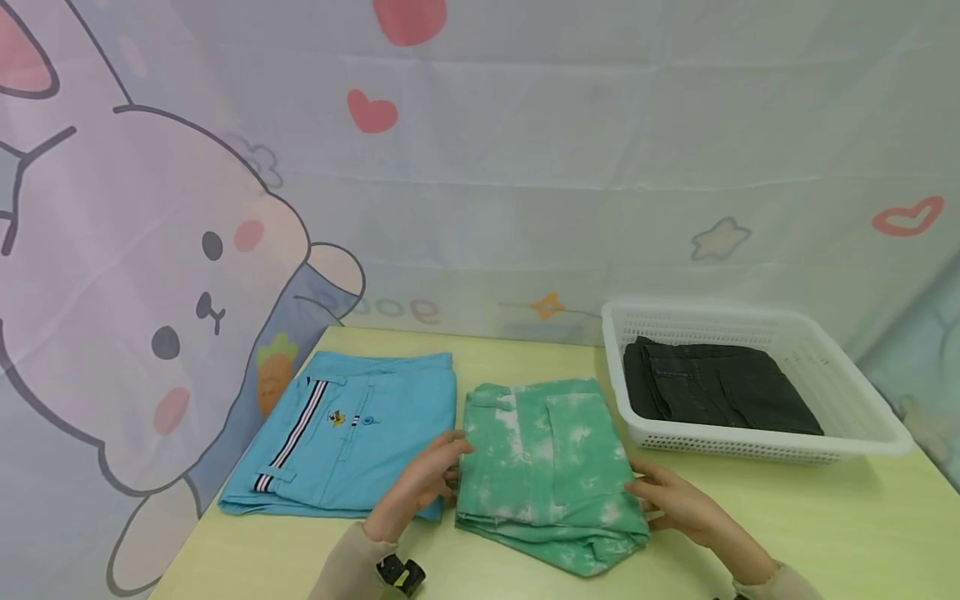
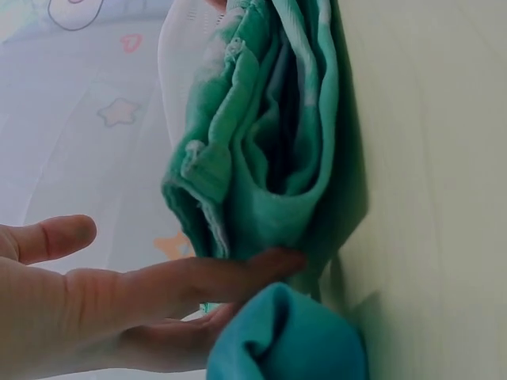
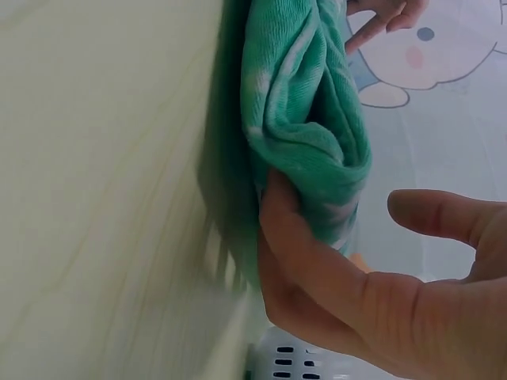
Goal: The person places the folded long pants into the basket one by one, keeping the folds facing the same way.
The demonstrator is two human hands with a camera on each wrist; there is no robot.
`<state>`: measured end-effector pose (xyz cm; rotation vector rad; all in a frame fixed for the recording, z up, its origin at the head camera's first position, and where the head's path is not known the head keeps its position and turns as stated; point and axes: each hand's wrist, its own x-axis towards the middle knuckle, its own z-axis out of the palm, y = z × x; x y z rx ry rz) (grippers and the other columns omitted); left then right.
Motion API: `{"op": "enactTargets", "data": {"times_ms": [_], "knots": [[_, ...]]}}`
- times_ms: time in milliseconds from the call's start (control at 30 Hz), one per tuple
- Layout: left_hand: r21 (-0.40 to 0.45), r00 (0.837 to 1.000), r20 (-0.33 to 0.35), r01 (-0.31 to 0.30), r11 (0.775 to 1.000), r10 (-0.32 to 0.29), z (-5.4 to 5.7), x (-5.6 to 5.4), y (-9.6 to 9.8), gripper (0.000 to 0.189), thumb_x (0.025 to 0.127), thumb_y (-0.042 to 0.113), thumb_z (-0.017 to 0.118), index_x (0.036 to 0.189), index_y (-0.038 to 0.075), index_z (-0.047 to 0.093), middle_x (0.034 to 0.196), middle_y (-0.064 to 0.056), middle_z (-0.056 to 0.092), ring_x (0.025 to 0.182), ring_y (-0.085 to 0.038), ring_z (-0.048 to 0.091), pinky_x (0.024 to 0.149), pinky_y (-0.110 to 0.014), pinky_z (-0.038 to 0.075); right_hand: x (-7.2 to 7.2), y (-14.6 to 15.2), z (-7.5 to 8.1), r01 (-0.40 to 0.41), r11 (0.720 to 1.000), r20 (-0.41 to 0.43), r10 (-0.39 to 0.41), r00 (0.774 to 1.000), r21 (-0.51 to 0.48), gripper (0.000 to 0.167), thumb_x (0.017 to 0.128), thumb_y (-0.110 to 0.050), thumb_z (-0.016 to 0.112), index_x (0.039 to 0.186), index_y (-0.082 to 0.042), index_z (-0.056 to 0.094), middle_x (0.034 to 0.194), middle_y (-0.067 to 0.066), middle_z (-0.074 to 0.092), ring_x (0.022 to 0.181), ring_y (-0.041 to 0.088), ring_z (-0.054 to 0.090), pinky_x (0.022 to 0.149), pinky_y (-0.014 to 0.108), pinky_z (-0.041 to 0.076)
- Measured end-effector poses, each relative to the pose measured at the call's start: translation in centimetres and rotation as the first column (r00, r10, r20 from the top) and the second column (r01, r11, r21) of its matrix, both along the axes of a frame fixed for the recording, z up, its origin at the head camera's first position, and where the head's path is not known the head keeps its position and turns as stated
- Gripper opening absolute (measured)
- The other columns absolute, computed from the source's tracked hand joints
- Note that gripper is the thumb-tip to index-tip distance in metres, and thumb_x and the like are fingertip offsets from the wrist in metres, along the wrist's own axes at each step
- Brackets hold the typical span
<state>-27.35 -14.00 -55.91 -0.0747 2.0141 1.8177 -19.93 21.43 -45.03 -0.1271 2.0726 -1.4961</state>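
A folded green pair of trousers with white tie-dye patches (image 1: 540,458) lies on the table between both hands. My left hand (image 1: 427,475) is at its left edge; in the left wrist view, extended fingers (image 2: 198,285) touch the folded layers while the thumb stands apart. At the opposite edge is my right hand (image 1: 678,504). Its fingers (image 3: 297,237) touch the side of the green fabric in the right wrist view, with the thumb (image 3: 436,214) held away. Folded light-blue trousers (image 1: 397,450) with a striped waistband strip lie just left of the left hand.
A white perforated plastic basket (image 1: 735,446) stands at the back right of the pale yellow table (image 1: 825,517). Folded black trousers (image 1: 720,387) lie inside it. Behind the table hangs a printed cloth (image 1: 510,225) with a cartoon rabbit and hearts.
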Motion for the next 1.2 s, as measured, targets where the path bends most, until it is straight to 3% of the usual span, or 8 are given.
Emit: {"op": "enactTargets", "data": {"times_ms": [133,367,467,633,767,867,1000,1200], "knots": [[0.058,0.998,-0.036,0.048,0.997,-0.046,-3.5,-1.8,-0.9,0.071,0.087,0.046,0.051,0.142,0.021,0.014,0.067,-0.003,0.027,0.056,-0.023,0.014,0.051,-0.046,0.023,0.0,0.3,-0.1,-0.031,0.999,0.014,0.031,0.999,-0.019,0.071,0.093,-0.025,0.043,0.135,0.018,0.004,0.124,0.036,0.036,0.092,0.019,0.057,0.076,0.041,0.051],[0.146,0.992,0.050,0.110,0.983,-0.118,-7.5,-4.4,-2.4,0.079,0.084,0.046,0.055,0.142,0.033,0.002,0.066,-0.001,0.033,0.052,-0.019,0.022,0.049,-0.053,0.034,-0.2,0.9,-0.4,-0.065,0.993,0.044,0.069,0.997,-0.100,0.074,0.092,-0.028,0.045,0.137,0.013,0.001,0.121,0.029,0.045,0.094,0.021,0.061,0.078,0.038,0.051],[0.123,0.995,0.008,0.094,0.988,-0.096,-6.3,-3.5,-2.1,0.079,0.086,0.042,0.053,0.143,0.029,-0.001,0.101,-0.020,0.046,0.066,-0.029,0.047,0.054,-0.051,0.042,-0.2,1.0,-0.4,-0.072,0.990,0.046,0.079,0.996,-0.124,0.076,0.092,-0.029,0.046,0.137,0.012,-0.001,0.119,0.023,0.049,0.093,0.021,0.062,0.078,0.038,0.051],[0.091,0.997,0.022,0.071,0.993,-0.073,0.2,0.4,-0.7,0.089,0.084,0.039,0.058,0.144,0.018,-0.006,0.134,-0.040,0.016,0.090,-0.041,0.056,0.065,-0.050,0.051,0.0,1.0,-0.5,-0.055,0.988,0.075,0.066,0.995,-0.145,0.075,0.092,-0.027,0.045,0.138,0.009,-0.002,0.122,0.029,0.042,0.093,0.022,0.061,0.078,0.039,0.050],[0.086,0.997,0.034,0.072,0.994,-0.075,-0.7,0.0,-1.0,0.092,0.082,0.041,0.060,0.144,0.022,-0.004,0.141,-0.034,0.008,0.093,-0.037,0.056,0.068,-0.050,0.051,0.1,1.1,-0.7,-0.047,0.986,0.096,0.063,0.993,-0.159,0.073,0.093,-0.025,0.044,0.138,0.008,-0.004,0.124,0.032,0.038,0.094,0.023,0.060,0.077,0.040,0.050],[0.057,0.996,0.040,0.083,0.995,-0.085,-4.7,-2.2,-1.8,0.084,0.085,0.040,0.056,0.144,0.021,-0.002,0.139,-0.031,0.012,0.094,-0.039,0.054,0.069,-0.051,0.049,0.1,1.2,-0.8,-0.043,0.983,0.109,0.063,0.992,-0.177,0.073,0.093,-0.024,0.044,0.139,0.007,-0.004,0.123,0.030,0.039,0.094,0.024,0.060,0.077,0.041,0.050],[0.043,0.996,0.037,0.084,0.996,-0.086,-3.8,-1.6,-1.6,0.074,0.087,0.040,0.053,0.141,0.010,0.012,0.130,-0.030,0.024,0.086,-0.039,0.054,0.066,-0.051,0.049,0.0,1.3,-0.8,-0.036,0.978,0.118,0.061,0.991,-0.204,0.074,0.092,-0.024,0.045,0.139,0.005,-0.005,0.121,0.025,0.042,0.094,0.023,0.060,0.077,0.040,0.051],[0.043,0.995,0.032,0.091,0.995,-0.092,6.3,3.7,0.4,0.056,0.088,0.029,0.054,0.125,-0.006,0.032,0.109,-0.023,0.045,0.077,-0.030,0.059,0.063,-0.045,0.051,0.1,1.5,-0.5,-0.060,0.965,0.103,0.089,0.991,-0.254,0.076,0.093,-0.023,0.046,0.139,0.007,-0.007,0.110,0.012,0.052,0.090,0.019,0.062,0.077,0.036,0.051]]}}
